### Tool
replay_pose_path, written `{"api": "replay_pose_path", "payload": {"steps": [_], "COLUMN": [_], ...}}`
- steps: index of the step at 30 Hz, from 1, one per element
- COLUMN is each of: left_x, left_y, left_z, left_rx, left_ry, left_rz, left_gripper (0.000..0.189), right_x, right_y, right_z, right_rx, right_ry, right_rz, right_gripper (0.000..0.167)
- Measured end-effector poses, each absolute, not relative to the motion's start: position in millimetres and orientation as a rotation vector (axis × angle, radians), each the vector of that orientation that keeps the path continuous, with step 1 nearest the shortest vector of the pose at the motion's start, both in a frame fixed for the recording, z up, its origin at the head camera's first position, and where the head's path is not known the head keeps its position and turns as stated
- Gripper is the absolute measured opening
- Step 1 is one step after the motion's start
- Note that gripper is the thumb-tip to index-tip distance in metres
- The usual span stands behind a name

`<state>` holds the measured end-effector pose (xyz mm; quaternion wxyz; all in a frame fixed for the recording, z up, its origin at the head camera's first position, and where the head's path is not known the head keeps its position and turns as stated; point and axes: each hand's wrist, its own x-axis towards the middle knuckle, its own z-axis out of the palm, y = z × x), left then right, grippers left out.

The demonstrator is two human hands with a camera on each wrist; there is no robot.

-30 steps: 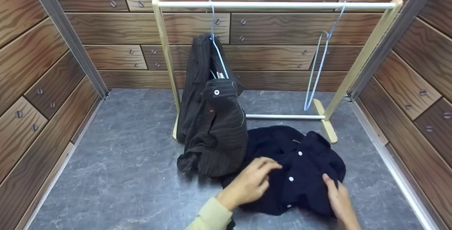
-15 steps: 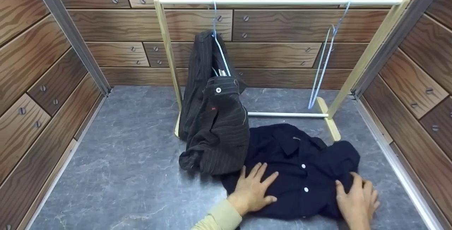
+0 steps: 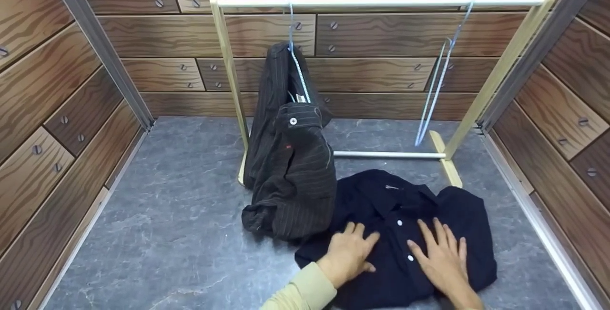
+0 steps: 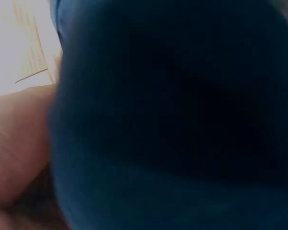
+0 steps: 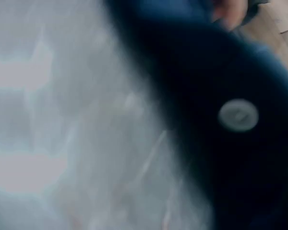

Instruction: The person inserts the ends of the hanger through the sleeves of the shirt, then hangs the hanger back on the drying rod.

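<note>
A dark navy shirt [image 3: 376, 281] with white buttons lies on the grey surface in the head view, its collar toward the rack. My left hand [image 3: 347, 255] rests on its left part, fingers spread apart. Across the button front, my right hand [image 3: 443, 260] lies flat with straight fingers. Dark blurred cloth fills most of the left wrist view, with some skin of a hand [image 4: 19, 139] at its left edge. A white button [image 5: 238, 115] on the shirt shows in the right wrist view, and fingertips [image 5: 233, 12] appear at the top.
Behind stands a wooden rack [image 3: 381, 2] with a white rail. Dark pinstriped trousers [image 3: 305, 172] hang from a hanger on its left and drape beside the shirt. A bare blue hanger [image 3: 433, 95] hangs on the right. Wood-patterned walls [image 3: 57, 124] enclose the area.
The shirt's right side has spread outward and flatter. My right hand went right with the cloth, then came back left onto the shirt front. My left hand has settled on the shirt.
</note>
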<state>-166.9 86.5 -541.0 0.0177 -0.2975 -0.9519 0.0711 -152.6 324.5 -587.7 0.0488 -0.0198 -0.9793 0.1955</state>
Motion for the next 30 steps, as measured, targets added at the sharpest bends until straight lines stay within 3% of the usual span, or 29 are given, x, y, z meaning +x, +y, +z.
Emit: {"api": "replay_pose_path", "payload": {"steps": [3,6,9,17,25,30], "left_x": [-172.0,-177.5,-180.5,-178.3,-184.8,-195.8], "left_y": [84.9,82.0,77.2,72.2,89.7,116.2], "left_z": [-541.8,-544.1,-549.0,-553.4,-529.1,-518.8], "left_rx": [-0.894,-0.848,-0.798,-0.748,-0.713,-0.734], "left_ry": [-3.041,-3.17,-3.264,-3.273,-3.12,-2.909], "left_rz": [0.223,0.151,0.054,0.081,0.039,-0.102], "left_gripper": [0.091,0.095,0.091,0.06,0.061,0.071], "right_x": [-154.7,-153.9,-151.5,-144.6,-142.6,-142.8], "right_y": [327.0,329.1,333.0,348.7,348.8,348.9], "right_z": [-590.1,-590.1,-589.4,-593.2,-601.5,-601.8], "right_rx": [-0.037,-0.043,-0.064,-0.211,-0.266,-0.27], "right_ry": [-2.997,-2.99,-2.969,-2.925,-2.889,-2.867], "right_rz": [0.557,0.526,0.512,0.457,0.445,0.436], "right_gripper": [0.07,0.071,0.071,0.073,0.071,0.07]}}
